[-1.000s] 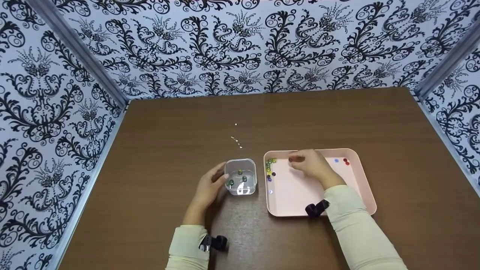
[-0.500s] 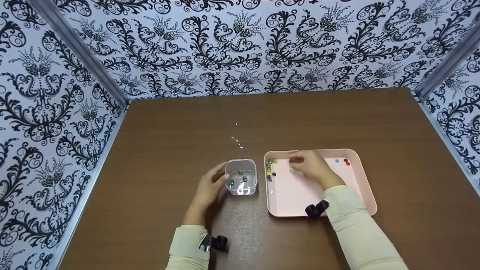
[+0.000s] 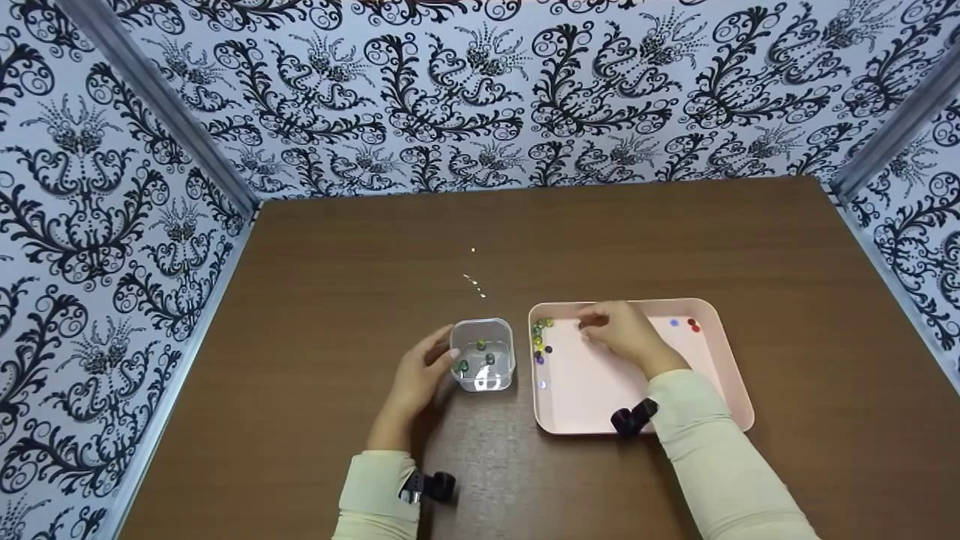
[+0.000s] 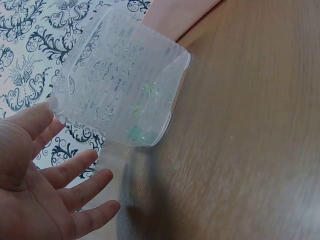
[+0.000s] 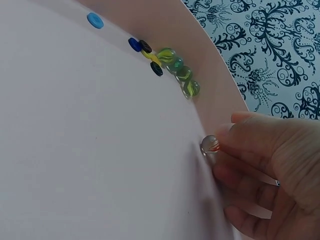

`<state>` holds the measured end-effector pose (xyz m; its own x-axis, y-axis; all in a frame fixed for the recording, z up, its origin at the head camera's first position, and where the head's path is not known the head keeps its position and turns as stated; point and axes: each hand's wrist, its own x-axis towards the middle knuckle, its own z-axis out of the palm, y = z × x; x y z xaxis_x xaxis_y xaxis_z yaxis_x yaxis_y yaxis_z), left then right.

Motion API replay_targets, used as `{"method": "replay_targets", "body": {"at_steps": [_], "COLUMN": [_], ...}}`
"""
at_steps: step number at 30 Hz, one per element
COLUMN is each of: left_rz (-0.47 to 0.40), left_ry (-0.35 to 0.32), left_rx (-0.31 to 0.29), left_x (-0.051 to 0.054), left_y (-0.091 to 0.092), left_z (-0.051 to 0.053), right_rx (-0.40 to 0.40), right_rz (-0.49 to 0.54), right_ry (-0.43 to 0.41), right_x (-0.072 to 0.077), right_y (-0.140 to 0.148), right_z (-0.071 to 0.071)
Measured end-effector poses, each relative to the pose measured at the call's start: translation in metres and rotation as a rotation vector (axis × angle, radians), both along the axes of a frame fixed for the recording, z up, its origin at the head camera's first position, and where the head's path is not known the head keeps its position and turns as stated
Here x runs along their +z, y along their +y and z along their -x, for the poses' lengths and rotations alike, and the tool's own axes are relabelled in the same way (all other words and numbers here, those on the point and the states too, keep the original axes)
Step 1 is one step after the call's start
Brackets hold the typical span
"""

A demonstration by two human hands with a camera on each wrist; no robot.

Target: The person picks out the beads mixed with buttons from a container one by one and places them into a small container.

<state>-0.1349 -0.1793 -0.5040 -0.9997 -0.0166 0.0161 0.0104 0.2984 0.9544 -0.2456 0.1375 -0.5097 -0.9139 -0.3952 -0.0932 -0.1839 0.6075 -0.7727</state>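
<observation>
On the table, a clear plastic container (image 3: 484, 341) holds several green marbles (image 3: 490, 358). My left hand (image 3: 416, 375) is at its left side, pinching the rim with thumb and forefinger; in the left wrist view the other fingers (image 4: 82, 175) spread loosely away from it. Inside the pink tray (image 3: 600, 405), close to the far wall, my right hand (image 3: 622, 330) pinches a clear marble (image 5: 210, 144) with an orange-red swirl at its fingertips. Several green-yellow marbles (image 5: 184, 74) line the tray wall beside small buttons, including a light blue button (image 5: 95, 20).
Two red buttons (image 3: 694, 325) and a blue button (image 3: 673, 322) lie in the tray's far right corner. The brown table (image 3: 337, 262) is enclosed by patterned walls (image 3: 480, 90). White specks (image 3: 474, 283) show on the tabletop beyond the container.
</observation>
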Motion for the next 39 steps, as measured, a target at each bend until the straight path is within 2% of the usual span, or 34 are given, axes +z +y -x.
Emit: {"method": "replay_targets", "body": {"at_steps": [5, 23, 32, 37, 38, 39], "left_rz": [-0.002, -0.024, -0.012, -0.007, -0.012, -0.014], "left_ry": [0.008, 0.0, -0.048, -0.024, -0.024, -0.022], "left_rx": [-0.005, 0.009, 0.01, 0.007, 0.009, 0.012], "left_x": [0.0005, 0.0025, 0.0014, 0.0013, 0.0064, 0.0064], "left_y": [-0.0001, 0.0007, -0.0004, -0.0005, 0.0009, 0.0009], "left_z": [-0.001, -0.0023, -0.0011, -0.0011, -0.0027, -0.0028], "right_rx": [0.002, 0.032, 0.032, 0.038, 0.034, 0.03], "right_rz": [0.022, 0.059, 0.044, 0.034, 0.036, 0.042], "right_ry": [-0.007, 0.051, 0.073, 0.046, 0.03, 0.015], "right_x": [-0.0018, -0.0069, -0.0058, -0.0036, -0.0029, -0.0023], "right_y": [-0.0004, -0.0014, -0.0021, -0.0021, -0.0024, -0.0026], "right_z": [0.0002, -0.0001, 0.0004, 0.0, -0.0003, -0.0003]}}
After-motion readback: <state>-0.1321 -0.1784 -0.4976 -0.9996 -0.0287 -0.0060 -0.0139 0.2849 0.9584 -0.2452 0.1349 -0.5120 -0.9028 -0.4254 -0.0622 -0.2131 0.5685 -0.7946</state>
